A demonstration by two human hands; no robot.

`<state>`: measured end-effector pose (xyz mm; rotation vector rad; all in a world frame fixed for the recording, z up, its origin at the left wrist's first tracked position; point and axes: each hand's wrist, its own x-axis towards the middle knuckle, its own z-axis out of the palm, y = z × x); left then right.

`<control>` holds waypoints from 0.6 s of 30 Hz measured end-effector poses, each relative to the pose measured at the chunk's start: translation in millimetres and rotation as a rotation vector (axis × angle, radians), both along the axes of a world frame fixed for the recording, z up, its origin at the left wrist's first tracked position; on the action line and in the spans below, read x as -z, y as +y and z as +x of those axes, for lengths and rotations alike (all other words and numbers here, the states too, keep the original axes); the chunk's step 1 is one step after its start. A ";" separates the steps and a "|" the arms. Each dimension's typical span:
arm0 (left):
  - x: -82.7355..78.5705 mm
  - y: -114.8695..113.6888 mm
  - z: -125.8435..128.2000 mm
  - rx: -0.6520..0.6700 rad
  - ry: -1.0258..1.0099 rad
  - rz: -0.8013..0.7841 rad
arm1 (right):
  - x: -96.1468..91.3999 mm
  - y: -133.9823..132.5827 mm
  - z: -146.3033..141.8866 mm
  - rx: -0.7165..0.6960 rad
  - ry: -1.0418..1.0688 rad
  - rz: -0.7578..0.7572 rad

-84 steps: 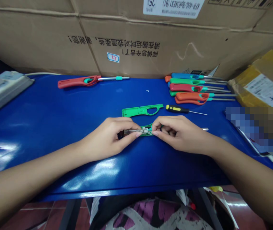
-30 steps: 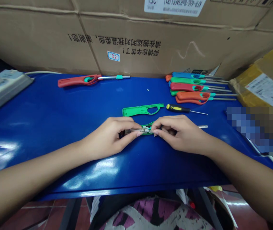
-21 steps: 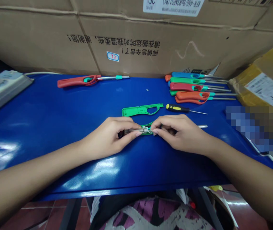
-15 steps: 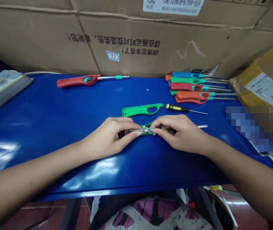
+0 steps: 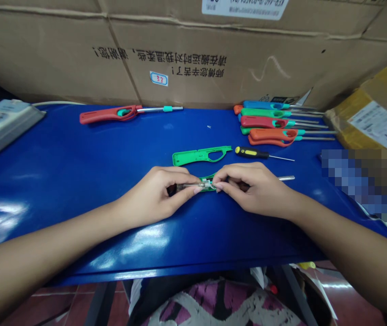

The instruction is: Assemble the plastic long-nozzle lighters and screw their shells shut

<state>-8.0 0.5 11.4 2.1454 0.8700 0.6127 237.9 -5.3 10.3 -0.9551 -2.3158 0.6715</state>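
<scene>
Between the thumb and fingers of my left hand (image 5: 159, 192) is a smoky, see-through lighter fuel tank (image 5: 191, 184) with a pale valve end (image 5: 207, 183). My right hand (image 5: 256, 188) is closed in a pinch at that valve end; the small part at its fingertips is too hidden to name. Beneath both hands lies a green lighter shell half (image 5: 209, 189), mostly covered. A metal tube (image 5: 287, 178) sticks out beyond the right hand. Just behind the hands, the other green shell half (image 5: 188, 157) rests with its inner side up, beside a black-and-yellow screwdriver (image 5: 252, 153).
One red lighter (image 5: 108, 114) lies at the back left. Several coloured lighters (image 5: 264, 121) are piled at the back right, near a taped carton (image 5: 360, 102). A power strip (image 5: 10, 124) sits at the left edge. A large cardboard box (image 5: 180, 54) walls off the back.
</scene>
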 end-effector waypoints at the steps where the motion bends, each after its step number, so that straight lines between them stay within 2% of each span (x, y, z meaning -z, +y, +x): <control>1: 0.2 0.1 0.2 -0.001 -0.001 -0.003 | 0.3 0.1 0.0 0.000 0.000 -0.002; 7: 2.6 0.1 0.8 -0.001 -0.008 0.001 | 2.4 1.3 -0.4 0.008 0.002 -0.030; 18: 3.5 -0.4 1.5 -0.010 -0.020 0.000 | 2.9 0.7 -1.9 0.023 0.001 0.010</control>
